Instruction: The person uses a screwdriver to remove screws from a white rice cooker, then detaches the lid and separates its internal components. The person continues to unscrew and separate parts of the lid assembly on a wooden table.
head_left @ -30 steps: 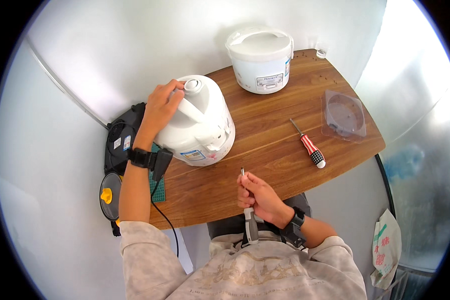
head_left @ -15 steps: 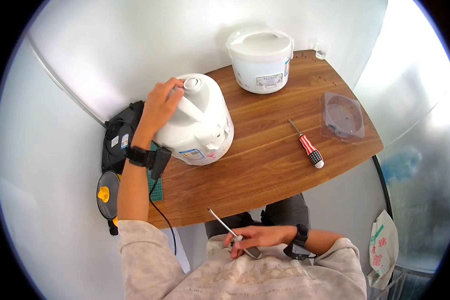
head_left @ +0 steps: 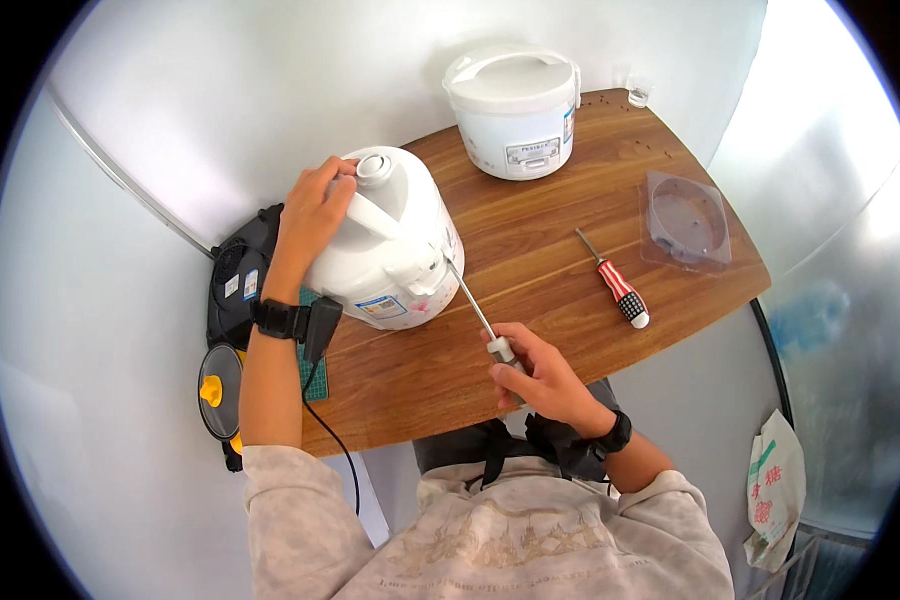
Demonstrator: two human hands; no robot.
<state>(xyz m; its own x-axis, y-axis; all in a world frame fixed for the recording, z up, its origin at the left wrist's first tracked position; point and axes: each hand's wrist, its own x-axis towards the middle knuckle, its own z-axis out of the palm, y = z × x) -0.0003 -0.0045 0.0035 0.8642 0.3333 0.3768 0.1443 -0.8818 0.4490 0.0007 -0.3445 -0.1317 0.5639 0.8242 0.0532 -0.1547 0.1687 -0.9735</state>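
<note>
A white rice cooker (head_left: pixel 418 215) stands at the left of the table, its lid closed and its carry handle (head_left: pixel 372 216) raised across the lid. My left hand (head_left: pixel 316 212) grips the handle's far end, fingers curled over it next to the round steam vent. In my right hand (head_left: pixel 536 372) is a screwdriver (head_left: pixel 476 309) with a long metal shaft and a grey handle. Its tip meets the cooker's near right side, by the latch-like part under the lid's rim; whether it presses in there I cannot tell.
A second rice cooker (head_left: pixel 515 115) stands at the back. On the right lie a red, white and black screwdriver (head_left: pixel 622 295) and a clear plastic tray (head_left: pixel 686 222). A black case (head_left: pixel 238 285) and green cutting mat (head_left: pixel 314 375) are at the left. A small glass (head_left: pixel 639 95) stands at the far corner.
My right hand has come up from my lap, away from my body, bringing the screwdriver's tip to the cooker's side. My left hand stays on the handle.
</note>
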